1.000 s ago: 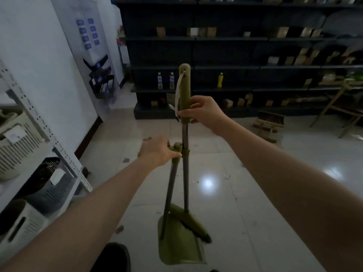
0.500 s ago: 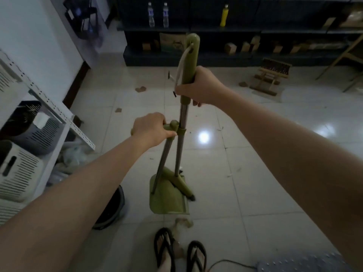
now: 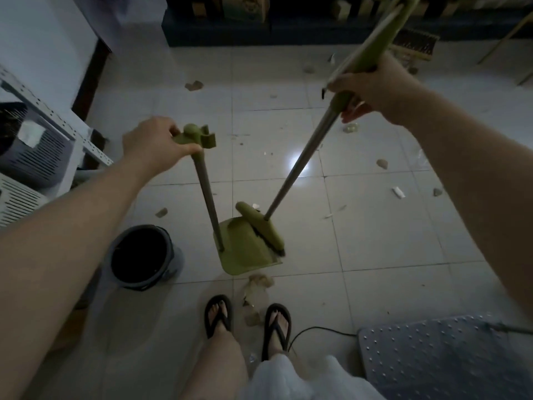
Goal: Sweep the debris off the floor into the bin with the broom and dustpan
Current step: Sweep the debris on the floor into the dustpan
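Right hand (image 3: 375, 88) is closed around the green grip of the broom (image 3: 294, 174), high on the shaft. Shaft is tilted from upper right down to the head (image 3: 261, 228), which rests over the far part of the dustpan (image 3: 248, 249). Bristles appear to touch the tray; contact is not clear.

Left hand (image 3: 154, 142) is clamped on the top handle of the dustpan pole (image 3: 206, 187). Pole is near upright, tray appears flat on the floor (image 3: 389, 232), open lip facing the feet.

Step in hand, as judged: broom is being split from the pan and readied for the first stroke.

To do it well:
- Broom head should be lifted clear of the tray before any sweep, else the pan gets dragged.
- Pan lip should be kept pressed flat to the tile; any gap and fines slip under.
- Nearest debris, the crumpled pile (image 3: 259, 282) just beyond the lip toward the feet, should be taken first with short strokes into the lip.
- Scattered bits (image 3: 382, 163) toward the right edge of the floor and the scrap (image 3: 193, 85) at the far left should be gathered inward afterwards.
- Cable (image 3: 317, 332) by the right foot should be avoided.

Bin (image 3: 141, 256) stands just left of the pan, open top unobstructed, so the tip-out is short.
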Available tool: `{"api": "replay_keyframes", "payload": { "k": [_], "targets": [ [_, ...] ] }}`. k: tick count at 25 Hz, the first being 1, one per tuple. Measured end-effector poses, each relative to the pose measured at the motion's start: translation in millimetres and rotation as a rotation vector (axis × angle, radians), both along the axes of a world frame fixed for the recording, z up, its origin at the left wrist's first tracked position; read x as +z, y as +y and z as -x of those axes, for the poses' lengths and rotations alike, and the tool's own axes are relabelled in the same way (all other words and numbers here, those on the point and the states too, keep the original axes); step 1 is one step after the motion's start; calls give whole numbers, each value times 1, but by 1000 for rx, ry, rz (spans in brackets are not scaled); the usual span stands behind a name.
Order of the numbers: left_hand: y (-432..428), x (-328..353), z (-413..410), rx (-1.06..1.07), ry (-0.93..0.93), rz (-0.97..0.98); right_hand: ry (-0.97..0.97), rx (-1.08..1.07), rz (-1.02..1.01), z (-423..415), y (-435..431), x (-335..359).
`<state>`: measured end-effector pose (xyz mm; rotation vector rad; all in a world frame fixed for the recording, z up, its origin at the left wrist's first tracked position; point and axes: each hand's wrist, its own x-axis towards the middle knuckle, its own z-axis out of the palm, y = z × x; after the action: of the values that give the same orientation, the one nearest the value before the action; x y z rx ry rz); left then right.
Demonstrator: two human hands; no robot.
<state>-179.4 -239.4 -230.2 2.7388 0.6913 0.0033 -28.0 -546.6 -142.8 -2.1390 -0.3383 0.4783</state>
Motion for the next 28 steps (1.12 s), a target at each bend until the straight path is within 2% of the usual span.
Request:
{"api": "replay_keyframes", "payload": {
  "k": [4,7,10,13,14,17,20,23,28],
  "targets": [
    [-21,-8,-16,-65,127,-101,107,50,274,22,10,-25],
    [-10,-26,-13,-121,220,-152,325,26,277,31,-5,-57],
    [16,-42,-9,-225,248,-115,649,-189,33,47,-34,-84],
    [41,-57,-4,-303,277,-60,903,-656,-411,81,-50,-111],
    [50,-60,-2,-324,271,-50,947,-782,-494,93,-49,-121],
    [72,-65,1,-395,234,-37,1086,-888,-377,137,-29,-149],
    [89,-71,7,-471,214,-51,1208,-1026,-407,185,-3,-177],
    [106,-81,12,-515,209,-49,1219,-1268,-485,234,23,-198],
    [130,-90,15,-497,168,-68,1194,-1483,-582,289,66,-207]
  ]
}}
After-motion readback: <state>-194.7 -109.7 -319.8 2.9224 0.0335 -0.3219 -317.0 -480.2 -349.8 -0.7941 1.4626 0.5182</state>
